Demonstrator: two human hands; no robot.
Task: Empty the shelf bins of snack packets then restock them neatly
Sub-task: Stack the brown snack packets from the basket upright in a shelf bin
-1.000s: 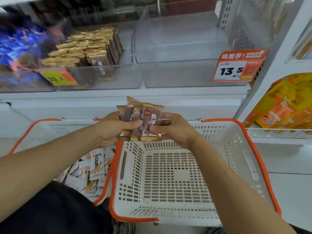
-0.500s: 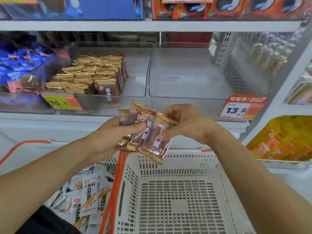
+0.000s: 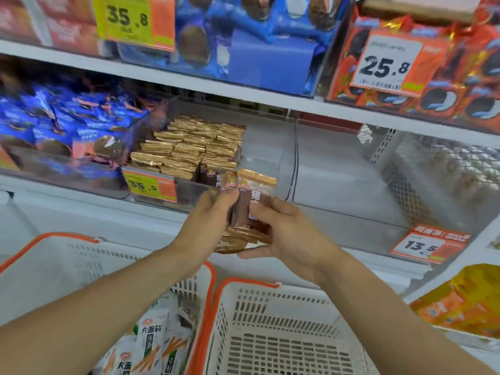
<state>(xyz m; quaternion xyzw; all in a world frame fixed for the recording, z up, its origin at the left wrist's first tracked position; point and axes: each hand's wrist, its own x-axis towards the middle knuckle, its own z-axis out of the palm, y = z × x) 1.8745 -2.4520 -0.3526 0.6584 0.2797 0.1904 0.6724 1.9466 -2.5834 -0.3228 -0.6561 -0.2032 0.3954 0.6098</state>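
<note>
Both hands up at the shelf: left hand (image 3: 208,220) and right hand (image 3: 286,234) grip a small stack of brown-and-gold snack packets (image 3: 247,209) just before the clear bin (image 3: 189,193) of matching packets; white basket (image 3: 273,331) below.

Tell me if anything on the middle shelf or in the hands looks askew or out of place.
Nothing looks damaged or spilled. The brown packets held by the left hand and right hand are slightly fanned, not squared. In the clear bin, the gold-edged packets fill only the left part in tidy rows.
</note>
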